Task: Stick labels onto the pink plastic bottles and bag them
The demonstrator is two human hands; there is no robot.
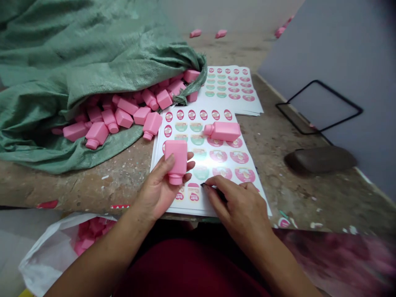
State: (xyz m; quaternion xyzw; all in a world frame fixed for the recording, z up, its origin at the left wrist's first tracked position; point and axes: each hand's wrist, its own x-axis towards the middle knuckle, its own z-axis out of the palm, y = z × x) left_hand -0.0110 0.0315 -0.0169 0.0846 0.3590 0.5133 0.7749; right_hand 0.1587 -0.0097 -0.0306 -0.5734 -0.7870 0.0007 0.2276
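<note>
My left hand [157, 189] grips a small pink bottle [176, 159], neck pointing down, over the near sheet of oval stickers [213, 159]. My right hand [238, 204] rests on that sheet with fingers pinched round a thin dark tool [208, 186], its tip touching a sticker at the sheet's near edge. Another pink bottle [223, 130] lies on its side on the same sheet, a little farther from me.
A green woven sack [77, 62] at the left spills several pink bottles [123, 115] onto the worn table [123, 181]. A second sticker stack [230, 86] lies behind. A black wire frame [318, 105] and dark stone [320, 159] sit at right. A white bag of bottles [62, 243] is below left.
</note>
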